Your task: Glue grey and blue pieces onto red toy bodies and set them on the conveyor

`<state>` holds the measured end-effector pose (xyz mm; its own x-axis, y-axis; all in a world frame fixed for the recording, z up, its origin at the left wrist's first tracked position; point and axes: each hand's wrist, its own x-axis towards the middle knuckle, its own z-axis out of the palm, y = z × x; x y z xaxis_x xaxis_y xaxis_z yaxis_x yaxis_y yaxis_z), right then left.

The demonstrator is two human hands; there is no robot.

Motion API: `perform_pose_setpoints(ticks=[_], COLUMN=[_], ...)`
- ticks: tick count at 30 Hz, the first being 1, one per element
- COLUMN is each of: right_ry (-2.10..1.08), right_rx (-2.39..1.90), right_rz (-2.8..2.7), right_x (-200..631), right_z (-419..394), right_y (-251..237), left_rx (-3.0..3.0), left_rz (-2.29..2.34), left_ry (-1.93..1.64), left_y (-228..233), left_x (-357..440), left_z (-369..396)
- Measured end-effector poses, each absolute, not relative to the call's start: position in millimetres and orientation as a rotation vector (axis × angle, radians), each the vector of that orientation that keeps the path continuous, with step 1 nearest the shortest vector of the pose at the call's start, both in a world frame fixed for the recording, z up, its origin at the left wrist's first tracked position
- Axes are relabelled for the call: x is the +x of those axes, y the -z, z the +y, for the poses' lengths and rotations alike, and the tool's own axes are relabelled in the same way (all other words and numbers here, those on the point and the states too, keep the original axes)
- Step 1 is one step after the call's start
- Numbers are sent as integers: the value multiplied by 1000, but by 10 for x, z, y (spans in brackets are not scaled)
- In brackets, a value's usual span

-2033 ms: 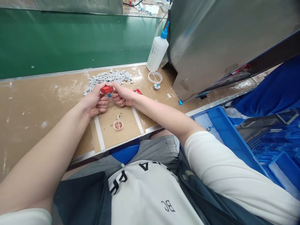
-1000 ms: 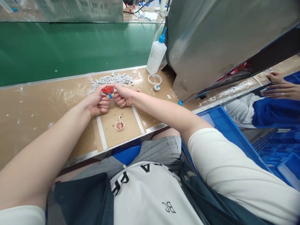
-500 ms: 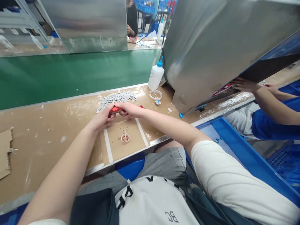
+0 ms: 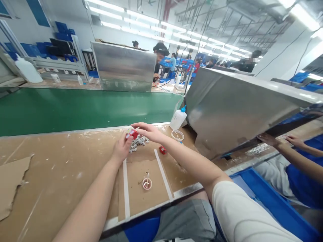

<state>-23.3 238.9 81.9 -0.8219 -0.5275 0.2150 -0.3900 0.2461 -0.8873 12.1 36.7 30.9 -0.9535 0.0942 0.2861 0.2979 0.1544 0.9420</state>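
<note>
My left hand (image 4: 122,147) is closed round a small red plastic part (image 4: 132,133) that carries pale grey patches. The hand holds it up at the near left side of a pile of small grey pieces (image 4: 138,144). Just beside the part and over the pile is my right hand (image 4: 146,131), its fingers stretched out to the left. Whether its fingertips touch the red part is hard to see. A second red part (image 4: 163,150) lies on the table, below my right forearm.
A small cup (image 4: 147,183) with a stick in it stands on the taped cardboard (image 4: 141,168). Behind on the right are a white bottle (image 4: 178,118) with a blue cap and a round lid (image 4: 177,135). A metal panel (image 4: 227,107) separates me from a co-worker's arms (image 4: 285,148).
The view has tilted up, showing more of the room. Both hands were together on the red part; now my right hand has come off to its far side, fingers extended over the pile.
</note>
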Motion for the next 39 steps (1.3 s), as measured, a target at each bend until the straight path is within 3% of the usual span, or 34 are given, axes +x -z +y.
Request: perform_pose_setpoints(ticks=[4,6,12,21,27,33,39], right_ry=[1300,1146,891,1023,1168,1349,1489], right_rx=[-973,-1080,-1097,-617,-157,57,-197], right_rz=[2263,2237,2158,2740,3040,3161,3408], right_x=[-525,-687,-1236,-2631,-3057,-2801,-1249], right_z=[2390,2358,2213,2286,2358,2334,2954], right_y=[-977,-1031,-863,-431,-355,-536,-780], left_rx=[-440,-446,-251,-141,-237,-237,-245], left_rz=[-2635,-2698,-2609,-2421,-2489,-2509,-2468], left_ry=[1121,973,1080,1139,1130,1202,1228], left_y=[-177,-133,31,56,41,-5,-12], left_x=[52,15,-68,12,13,-17,-93], left_z=[209,196,251,290,275,276,255])
